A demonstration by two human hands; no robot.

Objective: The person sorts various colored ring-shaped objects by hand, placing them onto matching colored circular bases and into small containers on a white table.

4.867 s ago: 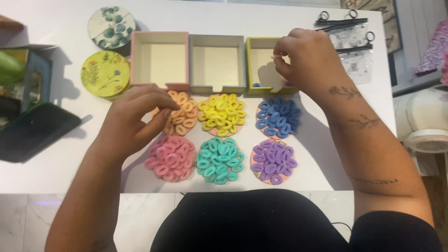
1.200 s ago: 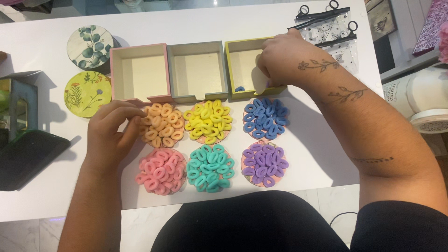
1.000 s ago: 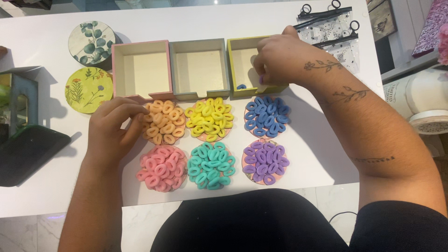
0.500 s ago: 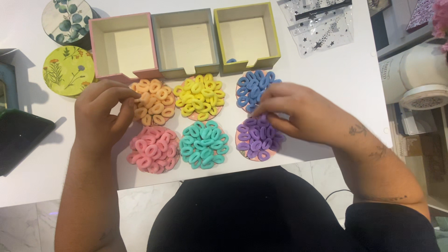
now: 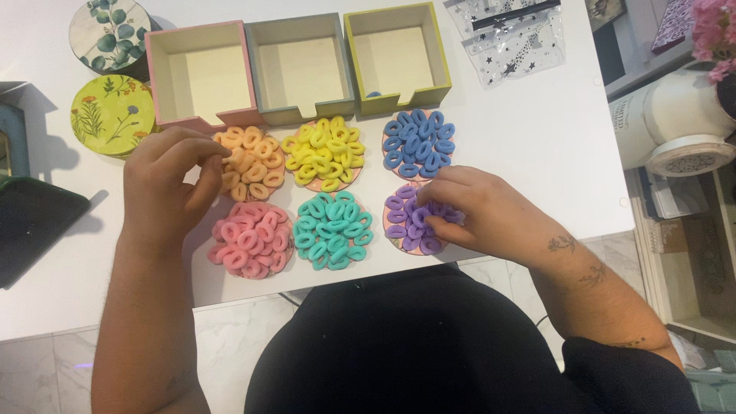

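Six piles of small hair rings lie on round coasters: orange (image 5: 249, 161), yellow (image 5: 326, 153), blue (image 5: 418, 143), pink (image 5: 249, 239), teal (image 5: 333, 230) and purple (image 5: 406, 222). My left hand (image 5: 169, 188) rests curled beside the orange pile, fingertips touching its left edge. My right hand (image 5: 483, 211) lies on the purple pile, fingers pinching purple rings. Behind stand three open boxes: pink (image 5: 201, 77), grey (image 5: 300, 67) and yellow-green (image 5: 395, 54), the last with a blue ring at its front notch.
Two round patterned coasters, a leafy one (image 5: 107, 34) and a yellow floral one (image 5: 111, 115), sit at the far left. A dark flat object (image 5: 31, 226) lies at the left edge. A clear starred pouch (image 5: 517, 34) is at the back right, a white pot (image 5: 675, 123) beside the table.
My right hand left the yellow-green box and came down onto the purple pile. The left hand stayed at the orange pile. The camera shifted closer.
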